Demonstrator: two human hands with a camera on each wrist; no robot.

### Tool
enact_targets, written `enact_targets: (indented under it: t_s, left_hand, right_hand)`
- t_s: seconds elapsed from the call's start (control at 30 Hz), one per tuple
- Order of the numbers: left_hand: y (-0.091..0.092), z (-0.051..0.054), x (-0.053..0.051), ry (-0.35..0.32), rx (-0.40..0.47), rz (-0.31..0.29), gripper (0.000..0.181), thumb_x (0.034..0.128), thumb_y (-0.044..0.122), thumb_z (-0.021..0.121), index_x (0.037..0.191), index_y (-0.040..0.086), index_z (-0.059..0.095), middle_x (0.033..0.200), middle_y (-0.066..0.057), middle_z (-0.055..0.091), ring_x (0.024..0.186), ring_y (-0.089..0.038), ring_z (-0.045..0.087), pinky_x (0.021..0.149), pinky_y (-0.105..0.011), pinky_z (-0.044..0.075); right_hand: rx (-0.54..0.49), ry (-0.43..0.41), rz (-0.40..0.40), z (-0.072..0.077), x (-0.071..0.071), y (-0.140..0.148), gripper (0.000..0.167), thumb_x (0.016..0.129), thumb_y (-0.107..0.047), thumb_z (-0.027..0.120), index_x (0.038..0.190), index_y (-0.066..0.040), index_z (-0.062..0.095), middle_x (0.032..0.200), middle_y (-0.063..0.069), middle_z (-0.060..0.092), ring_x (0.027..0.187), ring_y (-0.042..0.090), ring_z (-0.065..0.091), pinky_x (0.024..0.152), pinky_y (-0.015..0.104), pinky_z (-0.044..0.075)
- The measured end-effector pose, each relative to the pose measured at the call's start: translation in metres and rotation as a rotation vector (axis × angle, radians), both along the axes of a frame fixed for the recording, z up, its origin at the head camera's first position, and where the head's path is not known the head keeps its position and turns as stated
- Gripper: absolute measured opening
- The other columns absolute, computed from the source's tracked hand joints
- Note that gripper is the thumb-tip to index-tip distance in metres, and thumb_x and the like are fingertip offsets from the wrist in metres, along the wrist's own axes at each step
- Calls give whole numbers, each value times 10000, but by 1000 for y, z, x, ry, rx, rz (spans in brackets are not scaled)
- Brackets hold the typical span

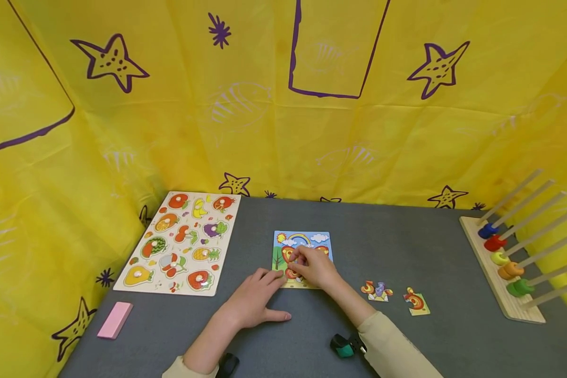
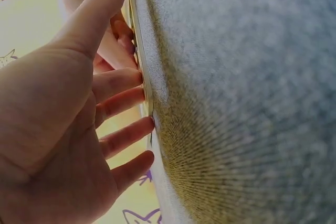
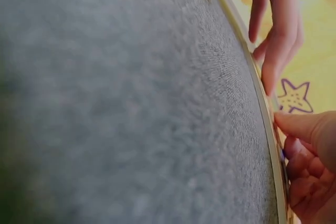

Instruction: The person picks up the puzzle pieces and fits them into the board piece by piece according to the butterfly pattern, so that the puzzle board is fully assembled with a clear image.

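A small square jigsaw puzzle (image 1: pixel 300 239) with a rainbow, a sun and orange butterfly wings lies on the grey table. Over its middle, my right hand (image 1: pixel 314 266) has its fingers curled and pinches a puzzle piece between thumb and index finger; the fingers hide most of that piece. At the puzzle's lower left, my left hand (image 1: pixel 255 299) rests with fingers extended, their tips at the board's edge. The left wrist view shows this left hand (image 2: pixel 58 114) with its fingers spread. Two loose puzzle pieces (image 1: pixel 377 290) (image 1: pixel 417 302) lie to the right of the right hand.
A fruit peg puzzle board (image 1: pixel 196 286) lies at the left, with a pink block (image 1: pixel 115 320) in front of it. Far right stands a wooden rack (image 1: pixel 491 278) with upright pegs and coloured rings. A yellow curtain (image 1: pixel 245 136) surrounds the table's back and sides.
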State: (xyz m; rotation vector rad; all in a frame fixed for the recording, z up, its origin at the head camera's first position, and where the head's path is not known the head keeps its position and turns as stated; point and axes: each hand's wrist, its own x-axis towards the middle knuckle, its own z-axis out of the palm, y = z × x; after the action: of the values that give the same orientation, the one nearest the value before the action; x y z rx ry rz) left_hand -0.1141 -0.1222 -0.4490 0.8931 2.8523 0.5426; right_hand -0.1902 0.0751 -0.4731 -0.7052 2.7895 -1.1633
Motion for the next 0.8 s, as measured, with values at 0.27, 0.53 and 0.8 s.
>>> enact_targets:
  t_s: [0.27, 0.53, 0.8]
  left_hand:
    - [-1, -2, -2, -15, 48, -15, 609, 888, 445, 683, 1337, 51, 571, 1382, -96, 490, 1252, -294, 428, 1011, -505, 394]
    - [-1, -2, -3, -11, 57, -27, 553, 915, 374, 665, 1330, 22, 569, 1418, -140, 475, 1319, -312, 431, 1062, -456, 372]
    - [0, -2, -2, -26, 46, -18, 545, 921, 329, 664, 1353, 18, 548, 1429, -133, 473, 1326, -288, 435, 1053, -443, 387]
  right_hand:
    - [-161, 1, 46, 2, 9, 34, 91, 889, -164, 727, 969, -124, 710, 718, -95, 566, 604, 54, 487, 546, 221, 395]
    - [-28, 95, 9, 14, 32, 123, 183, 840, -179, 778, 1006, -142, 711, 832, -101, 598, 667, 60, 508, 581, 234, 423]
    - [133, 37, -72, 17, 56, 193, 415, 754, -367, 835, 1088, -181, 672, 1113, -28, 600, 976, 194, 467, 793, 348, 388]
